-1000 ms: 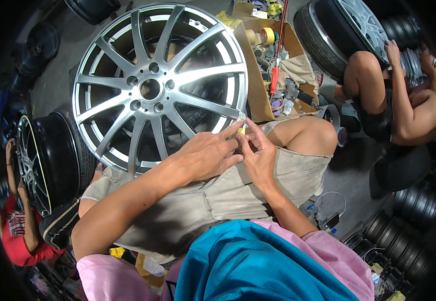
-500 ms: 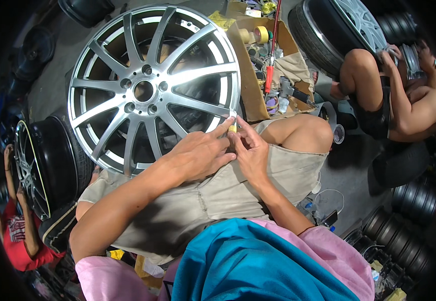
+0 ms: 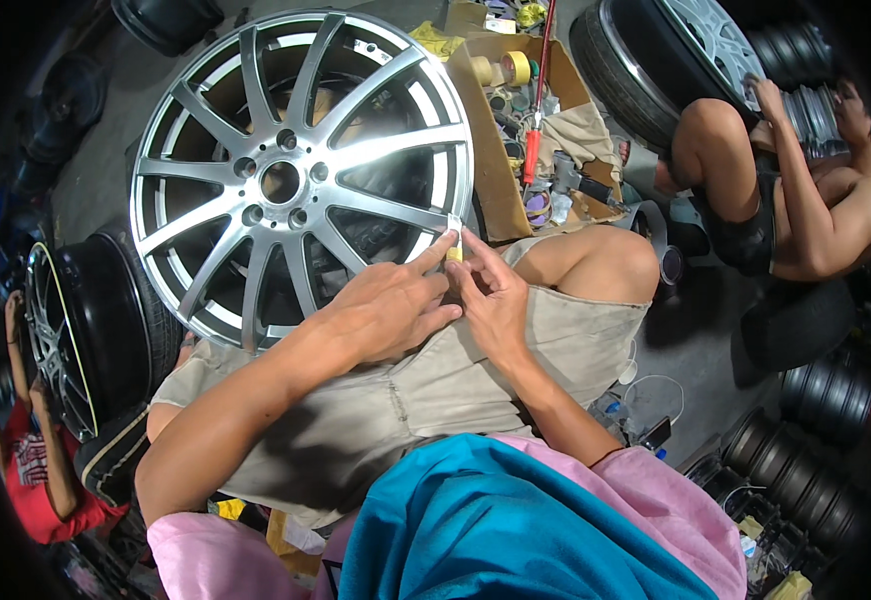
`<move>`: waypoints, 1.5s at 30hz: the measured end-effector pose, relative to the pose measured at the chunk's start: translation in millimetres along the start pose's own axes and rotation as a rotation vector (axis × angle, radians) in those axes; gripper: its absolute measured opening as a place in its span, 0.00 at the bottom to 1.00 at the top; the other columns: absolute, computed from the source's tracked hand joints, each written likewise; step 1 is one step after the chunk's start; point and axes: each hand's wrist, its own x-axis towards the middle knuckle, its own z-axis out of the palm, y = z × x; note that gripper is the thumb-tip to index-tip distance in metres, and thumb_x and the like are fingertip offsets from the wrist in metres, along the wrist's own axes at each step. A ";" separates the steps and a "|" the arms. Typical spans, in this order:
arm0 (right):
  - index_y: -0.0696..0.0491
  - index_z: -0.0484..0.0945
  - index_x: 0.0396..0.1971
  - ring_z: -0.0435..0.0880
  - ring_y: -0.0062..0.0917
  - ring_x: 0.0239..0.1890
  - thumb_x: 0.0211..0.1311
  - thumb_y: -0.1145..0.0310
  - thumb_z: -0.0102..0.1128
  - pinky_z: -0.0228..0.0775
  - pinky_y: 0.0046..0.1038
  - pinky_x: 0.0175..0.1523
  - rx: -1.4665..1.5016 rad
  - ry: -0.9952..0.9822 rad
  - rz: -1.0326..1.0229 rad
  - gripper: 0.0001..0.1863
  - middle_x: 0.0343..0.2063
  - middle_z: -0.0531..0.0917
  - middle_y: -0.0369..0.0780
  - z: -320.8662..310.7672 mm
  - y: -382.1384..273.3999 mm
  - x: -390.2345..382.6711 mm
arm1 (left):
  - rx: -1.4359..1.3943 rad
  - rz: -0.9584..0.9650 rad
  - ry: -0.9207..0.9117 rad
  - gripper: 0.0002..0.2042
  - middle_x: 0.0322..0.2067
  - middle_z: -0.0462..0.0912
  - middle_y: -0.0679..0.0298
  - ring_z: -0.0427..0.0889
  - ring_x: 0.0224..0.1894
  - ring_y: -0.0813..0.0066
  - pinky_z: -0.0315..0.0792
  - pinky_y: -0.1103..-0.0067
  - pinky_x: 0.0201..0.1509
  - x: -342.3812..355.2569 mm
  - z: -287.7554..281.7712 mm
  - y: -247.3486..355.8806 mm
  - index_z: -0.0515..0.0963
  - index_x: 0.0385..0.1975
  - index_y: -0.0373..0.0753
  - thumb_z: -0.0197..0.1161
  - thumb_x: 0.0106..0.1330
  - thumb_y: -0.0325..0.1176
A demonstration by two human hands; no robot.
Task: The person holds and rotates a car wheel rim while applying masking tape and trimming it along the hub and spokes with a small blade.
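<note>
A silver multi-spoke wheel rim (image 3: pixel 280 181) stands propped before my knees, its face toward me. At its lower right edge, my right hand (image 3: pixel 495 297) pinches a small narrow strip (image 3: pixel 454 253), yellow below and white at the top. What kind of strip it is I cannot make out. My left hand (image 3: pixel 385 310) lies beside it, its index finger stretched out to the strip's upper part against the rim and its thumb apart. The undersides of both hands' fingers are partly hidden.
Just right of the rim stands a cardboard box (image 3: pixel 488 190) with tape rolls (image 3: pixel 515 68), a red-handled tool (image 3: pixel 532 152) and cloth. Tyred wheels flank me, each with a person beside it: one in red (image 3: pixel 40 480), one seated right (image 3: pixel 825 225). Stacked rims (image 3: pixel 785 460) lie lower right.
The whole scene has shifted slightly left in the picture. My hands keep nearly the same pose at the rim's edge. The person on the right has moved a hand along their wheel.
</note>
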 end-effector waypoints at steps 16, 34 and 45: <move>0.58 0.82 0.69 0.84 0.12 0.36 0.73 0.78 0.71 0.79 0.21 0.43 -0.059 -0.019 0.000 0.26 0.36 0.90 0.37 4.6 -4.9 1.0 | 0.037 -0.004 0.029 0.17 0.77 0.66 0.37 0.90 0.42 0.36 0.84 0.53 0.51 -7.2 2.7 -3.8 0.83 0.36 0.33 0.69 0.77 0.44; 0.60 0.82 0.65 0.79 0.09 0.31 0.76 0.73 0.70 0.74 0.19 0.37 0.045 0.095 0.055 0.21 0.32 0.86 0.32 -12.0 -13.7 -2.5 | 0.100 -0.023 0.035 0.17 0.80 0.67 0.50 0.89 0.40 0.38 0.83 0.53 0.46 -3.1 3.0 9.2 0.81 0.37 0.32 0.67 0.78 0.43; 0.59 0.82 0.64 0.80 0.12 0.29 0.73 0.75 0.71 0.76 0.22 0.36 -0.008 0.075 0.019 0.22 0.30 0.85 0.35 -6.6 -14.6 -9.3 | 0.377 -0.253 0.267 0.17 0.75 0.74 0.43 0.90 0.32 0.42 0.83 0.56 0.33 8.3 -12.3 2.8 0.81 0.38 0.33 0.64 0.81 0.44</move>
